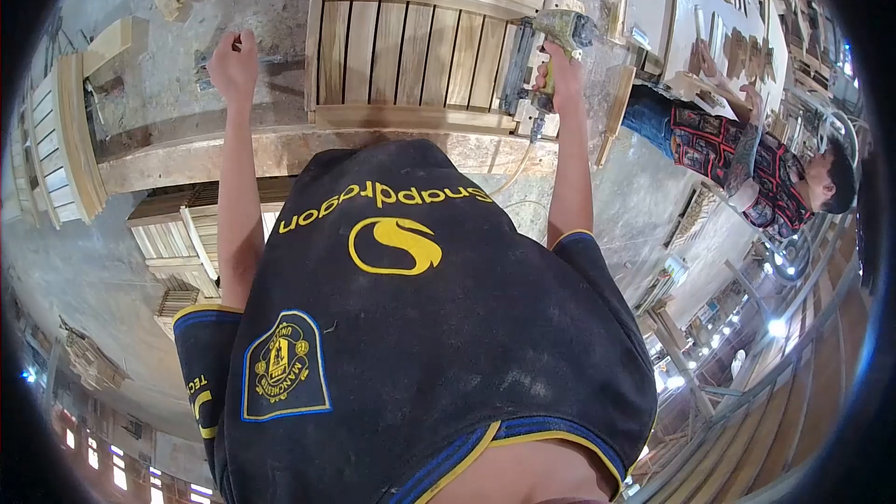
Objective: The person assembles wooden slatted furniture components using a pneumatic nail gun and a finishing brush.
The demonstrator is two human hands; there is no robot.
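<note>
My right hand (553,79) is wrapped round the handle of a green and black nail gun (565,30), which has an air hose (532,154) running down from it. The gun's long dark magazine overlaps the right end of a slatted wooden panel (401,51). Light wooden rails frame this panel along its top and bottom. To the panel's left, my left hand (233,65) is loosely curled above the workbench (177,117), with no object showing in its fingers. Small metal strips (266,63) lie behind that hand.
Another slatted piece (70,145) stands at the far left, near a wood block (117,42). Stacked slatted parts (173,238) sit below the bench edge. On the right, a co-worker (747,163) handles wood at a pale table (700,28). A loose board (614,112) projects near my right arm.
</note>
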